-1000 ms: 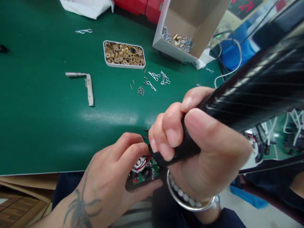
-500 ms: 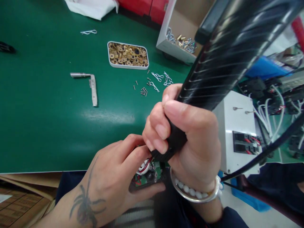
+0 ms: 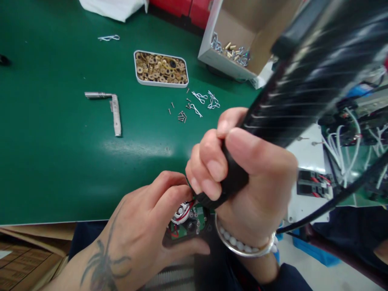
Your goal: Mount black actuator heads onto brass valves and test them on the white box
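Observation:
My right hand (image 3: pixel 242 169), with a beaded bracelet and a metal bangle at the wrist, is wrapped around a thick black tube (image 3: pixel 291 97). Thin slanting lines run along the tube; its upper part is blurred, and its exact kind cannot be made out. The lower end meets a small black housing (image 3: pixel 207 226). My left hand (image 3: pixel 145 218) grips that housing from the left, thumb below and fingers above. Inside show a green circuit board (image 3: pixel 183 231), a round silver part (image 3: pixel 182 213) and red wires. My left fingers and the tube's end hide the far side.
On the green table (image 3: pixel 54 169) lie small screws (image 3: pixel 182 116), wire clips (image 3: pixel 213 100) and a bent metal tool (image 3: pixel 117 115). A white tin (image 3: pixel 161 68) holds brass-coloured rings. Behind stands a cardboard box (image 3: pixel 230 64) of clips. A black cable (image 3: pixel 339 202) crosses at right.
My right hand has shifted slightly right with the black tube, whose upper part has swung right. The housing stays in my left hand. The table view has slid a little left.

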Tool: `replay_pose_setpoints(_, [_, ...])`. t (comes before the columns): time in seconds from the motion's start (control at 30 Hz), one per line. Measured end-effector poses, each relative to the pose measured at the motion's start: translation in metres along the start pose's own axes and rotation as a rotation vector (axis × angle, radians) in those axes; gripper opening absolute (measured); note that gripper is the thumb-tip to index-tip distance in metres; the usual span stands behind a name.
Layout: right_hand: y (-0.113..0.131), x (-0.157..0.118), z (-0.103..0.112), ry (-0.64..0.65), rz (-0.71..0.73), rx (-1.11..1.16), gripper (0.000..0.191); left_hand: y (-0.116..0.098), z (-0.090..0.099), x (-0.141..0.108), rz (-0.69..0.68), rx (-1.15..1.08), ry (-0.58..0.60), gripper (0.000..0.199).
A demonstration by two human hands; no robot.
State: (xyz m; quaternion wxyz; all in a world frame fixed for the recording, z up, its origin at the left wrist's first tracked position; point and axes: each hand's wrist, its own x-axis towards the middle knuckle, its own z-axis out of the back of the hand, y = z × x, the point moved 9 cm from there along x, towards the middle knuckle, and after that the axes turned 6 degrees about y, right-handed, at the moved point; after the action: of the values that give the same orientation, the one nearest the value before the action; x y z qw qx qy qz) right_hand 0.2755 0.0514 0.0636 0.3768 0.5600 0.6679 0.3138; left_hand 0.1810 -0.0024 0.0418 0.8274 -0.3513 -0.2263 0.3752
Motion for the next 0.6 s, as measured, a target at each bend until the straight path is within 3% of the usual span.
replay_pose_setpoints(0.1, [0.023,0.000,-0.004,-0.069,0.022,-0.162,0.031,0.005,-0.005,-0.003,0.091,-0.079,0.053,0.033])
replay_pose_setpoints(0.23, [0.042,-0.004,-0.019,0.065,0.082,-0.240,0.026,0.005,-0.007,-0.004,0.131,-0.143,0.040,0.033])
replay_pose_setpoints(0.43, [0.018,-0.010,-0.001,-0.055,0.060,-0.174,0.042,0.004,-0.009,0.000,0.167,-0.085,0.075,0.056])
replay_pose_setpoints(0.6, [0.008,-0.007,-0.002,-0.013,0.056,-0.131,0.040,0.002,-0.005,0.003,0.132,-0.091,0.063,0.052])
